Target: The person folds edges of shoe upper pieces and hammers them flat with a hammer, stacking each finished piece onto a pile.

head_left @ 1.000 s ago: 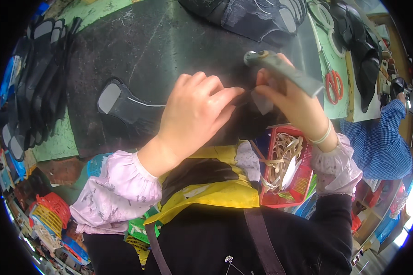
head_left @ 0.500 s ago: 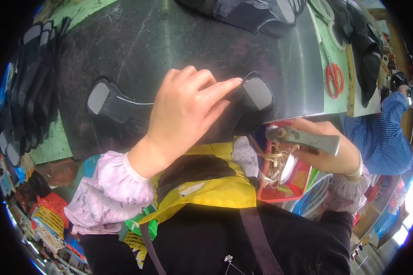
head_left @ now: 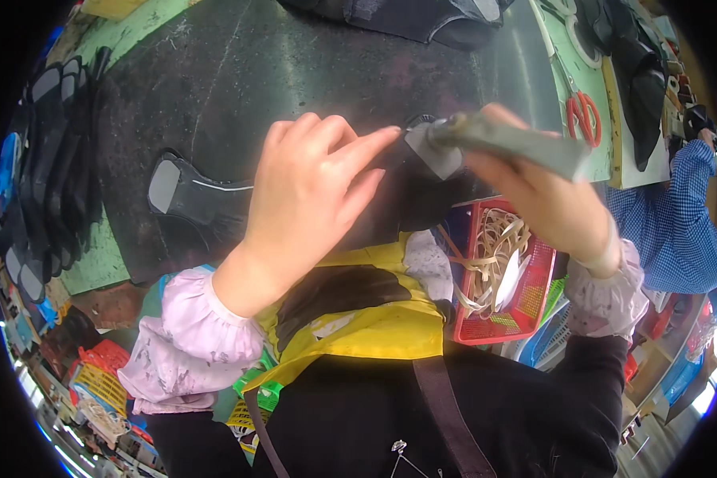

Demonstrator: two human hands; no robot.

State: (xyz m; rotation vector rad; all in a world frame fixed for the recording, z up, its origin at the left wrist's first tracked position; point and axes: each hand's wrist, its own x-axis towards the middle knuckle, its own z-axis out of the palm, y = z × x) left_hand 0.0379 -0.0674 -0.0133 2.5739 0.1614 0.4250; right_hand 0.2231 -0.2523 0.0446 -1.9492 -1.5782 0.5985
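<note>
Bare left hand [head_left: 307, 179], bare right hand [head_left: 548, 203], pale pink gathered left sleeve [head_left: 191, 342] with grey marks at lower left, similar right sleeve [head_left: 609, 295], perhaps a pale wristband [head_left: 609, 253], black top [head_left: 526, 406], yellow-and-brown apron [head_left: 390, 333], brown straps [head_left: 452, 414], silver pendant [head_left: 398, 447] at bottom centre

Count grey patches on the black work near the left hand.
2: left patch, left of the left hand; right patch, by the hammer. Others may be hidden.

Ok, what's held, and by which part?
Right hand: a grey metal hammer, apparently gripped close beneath its head; handle hidden. Left hand: over the black piece with grey patch; grip unclear.
</note>
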